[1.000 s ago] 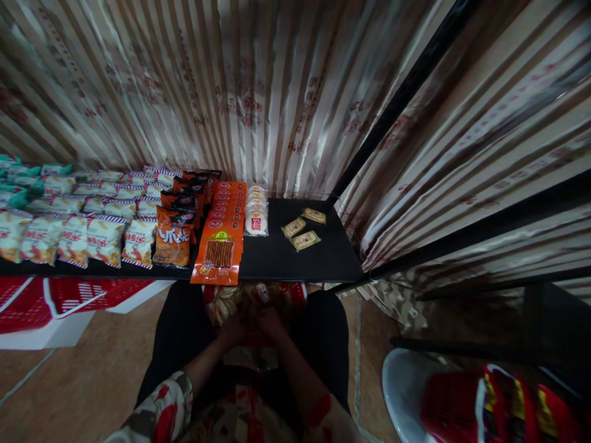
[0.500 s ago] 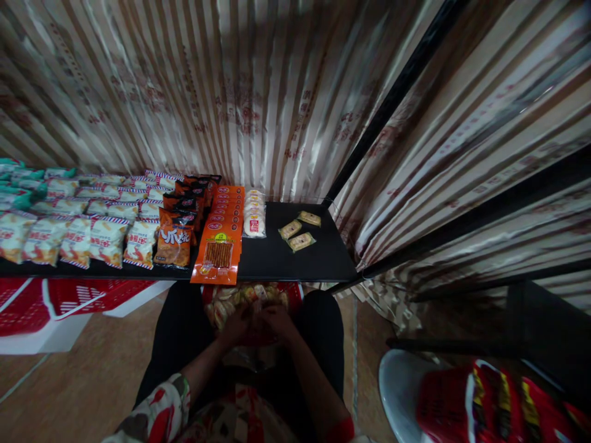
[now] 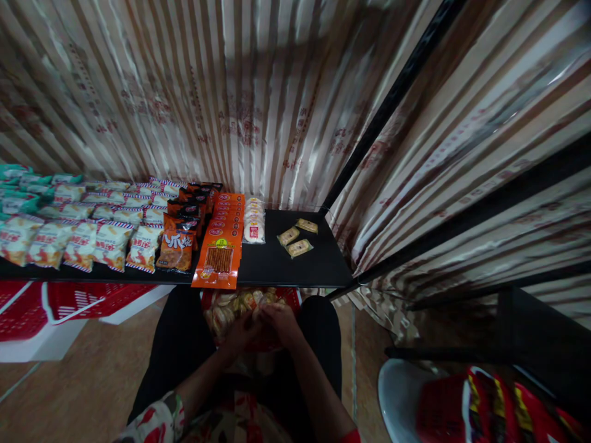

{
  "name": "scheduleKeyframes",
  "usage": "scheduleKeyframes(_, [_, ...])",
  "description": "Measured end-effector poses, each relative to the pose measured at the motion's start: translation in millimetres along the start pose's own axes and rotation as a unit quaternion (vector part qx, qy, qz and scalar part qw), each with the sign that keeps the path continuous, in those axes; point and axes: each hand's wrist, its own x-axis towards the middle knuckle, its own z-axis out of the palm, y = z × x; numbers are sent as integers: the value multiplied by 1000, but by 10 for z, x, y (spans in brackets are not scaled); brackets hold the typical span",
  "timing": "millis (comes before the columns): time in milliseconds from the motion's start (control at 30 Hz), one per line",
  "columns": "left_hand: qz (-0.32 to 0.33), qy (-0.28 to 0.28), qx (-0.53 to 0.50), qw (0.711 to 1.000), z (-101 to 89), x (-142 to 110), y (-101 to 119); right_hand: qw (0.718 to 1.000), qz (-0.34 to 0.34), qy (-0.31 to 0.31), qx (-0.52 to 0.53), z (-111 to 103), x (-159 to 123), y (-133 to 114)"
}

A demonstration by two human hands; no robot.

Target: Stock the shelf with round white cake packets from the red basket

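Observation:
My left hand and my right hand are close together in a red basket on my lap. The basket holds several small wrapped snacks. Both hands look curled over the snacks; the light is dim and what the fingers hold is hidden. Just beyond the basket runs a black shelf. On it lie three small yellow snack packs, a row of white round-cake packs and a row of orange packs.
Further left on the shelf are dark orange bags, several white crisp bags and green packs. Red baskets sit under the shelf. A striped curtain hangs behind. Lower right, a white stool carries a red basket with red packets.
My hands have shifted slightly forward within the basket, staying together. The view has tilted a little, so the shelf sits lower in the picture.

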Motion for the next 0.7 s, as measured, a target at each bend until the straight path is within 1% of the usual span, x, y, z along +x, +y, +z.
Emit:
scheduleKeyframes(133, [59,24,-29,998,4,-3,38,1000,-9,-4,26,64,-14,-65])
scheduleKeyframes(200, [64,44,-16,997,5,-2,48,999,-17,-10,35,88,-34,-100])
scheduleKeyframes(300, [51,69,38,996,0,-13,68,999,-35,-13,35,109,-64,-130])
scheduleKeyframes(400, [51,77,52,994,-16,-14,76,998,-52,-13,32,118,-73,-132])
scheduleKeyframes(500, [52,81,23,995,-37,7,67,998,-60,-9,12,123,-64,-136])
scheduleKeyframes(600, [51,88,-15,995,-57,29,69,997,-73,23,-13,122,-45,-149])
scheduleKeyframes(700, [54,75,-60,994,-75,45,85,995,-91,44,-27,108,-22,-153])
